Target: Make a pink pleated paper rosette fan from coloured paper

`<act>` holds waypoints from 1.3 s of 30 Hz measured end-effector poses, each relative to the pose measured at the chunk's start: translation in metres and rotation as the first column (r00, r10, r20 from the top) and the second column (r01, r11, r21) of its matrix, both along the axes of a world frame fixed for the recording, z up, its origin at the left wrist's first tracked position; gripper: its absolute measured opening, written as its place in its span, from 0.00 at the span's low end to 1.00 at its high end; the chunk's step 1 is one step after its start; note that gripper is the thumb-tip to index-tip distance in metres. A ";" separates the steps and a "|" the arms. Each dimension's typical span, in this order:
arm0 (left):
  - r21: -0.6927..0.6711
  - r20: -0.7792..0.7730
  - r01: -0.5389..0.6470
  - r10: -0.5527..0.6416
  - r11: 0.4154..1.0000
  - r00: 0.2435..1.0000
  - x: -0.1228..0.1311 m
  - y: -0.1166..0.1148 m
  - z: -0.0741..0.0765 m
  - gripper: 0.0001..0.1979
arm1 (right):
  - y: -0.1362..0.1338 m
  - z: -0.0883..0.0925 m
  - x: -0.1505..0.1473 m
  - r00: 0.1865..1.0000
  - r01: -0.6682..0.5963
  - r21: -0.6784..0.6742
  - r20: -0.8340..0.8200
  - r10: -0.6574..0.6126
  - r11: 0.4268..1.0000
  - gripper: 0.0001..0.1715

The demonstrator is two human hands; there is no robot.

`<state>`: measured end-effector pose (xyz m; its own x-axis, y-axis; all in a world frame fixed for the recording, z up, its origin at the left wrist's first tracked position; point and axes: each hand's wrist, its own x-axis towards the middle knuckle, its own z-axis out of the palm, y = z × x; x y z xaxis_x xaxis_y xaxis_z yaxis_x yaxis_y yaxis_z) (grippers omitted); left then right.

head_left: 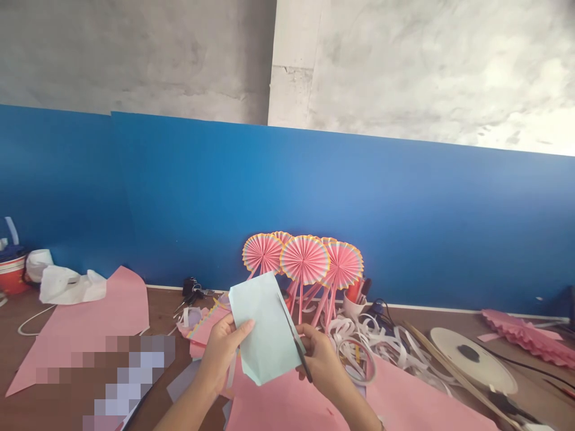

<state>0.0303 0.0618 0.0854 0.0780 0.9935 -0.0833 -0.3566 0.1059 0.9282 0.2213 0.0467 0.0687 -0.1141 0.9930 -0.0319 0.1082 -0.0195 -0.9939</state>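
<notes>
A pale blue-green sheet of paper (265,335) is held up over the table, with its corners cut at a slant. My left hand (224,344) grips its left edge, thumb on top. In my right hand (320,353) is a pair of scissors (303,354), the fingers closed round the dark handles. The scissor blades lie along the sheet's right edge and point up and away from me. Whether they are cutting into the paper I cannot tell. Below the sheet, pink paper (287,404) covers part of the table.
Several pleated pink rosettes (304,260) stand behind the sheet, against a blue partition (314,179). Right of my hands lie tangled white ribbon (390,347), a wooden stick (449,366) and a white round disc (474,361). More pink paper (103,305) lies left. Dark clips (191,288) sit at the back.
</notes>
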 end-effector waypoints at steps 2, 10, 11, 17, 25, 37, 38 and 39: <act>-0.005 0.002 -0.001 0.001 1.000 1.000 0.000 0.000 -0.001 0.26 | 0.000 -0.001 0.000 1.000 0.010 -0.005 0.007 -0.010 1.000 0.21; 0.018 -0.007 0.035 -0.035 0.999 0.999 -0.001 0.001 -0.005 0.24 | 0.002 0.000 0.002 0.999 -0.012 0.002 0.042 0.012 1.000 0.22; 0.022 -0.011 0.049 -0.049 0.999 0.999 -0.001 0.002 -0.006 0.23 | 0.002 0.000 0.002 1.000 -0.022 0.010 0.022 0.022 1.000 0.22; 0.044 -0.024 0.121 -0.120 0.992 0.993 0.000 0.003 -0.012 0.21 | 0.004 -0.003 0.003 1.000 -0.013 0.020 -0.013 0.013 1.000 0.23; 0.044 -0.031 0.148 -0.147 0.988 0.989 0.002 0.001 -0.012 0.21 | 0.003 -0.004 0.003 1.000 0.000 0.037 -0.015 0.001 0.999 0.21; 0.043 -0.041 0.145 -0.143 0.988 0.989 0.003 0.001 -0.012 0.21 | 0.003 -0.005 0.002 0.998 0.028 0.031 -0.057 -0.026 0.999 0.18; 0.044 -0.042 0.149 -0.147 0.988 0.988 0.003 0.001 -0.013 0.21 | 0.003 -0.005 0.002 0.998 0.028 0.031 -0.054 -0.027 0.999 0.18; 0.047 -0.040 0.153 -0.151 0.987 0.988 0.003 0.001 -0.013 0.21 | 0.003 -0.005 0.002 0.998 0.027 0.031 -0.051 -0.026 0.999 0.18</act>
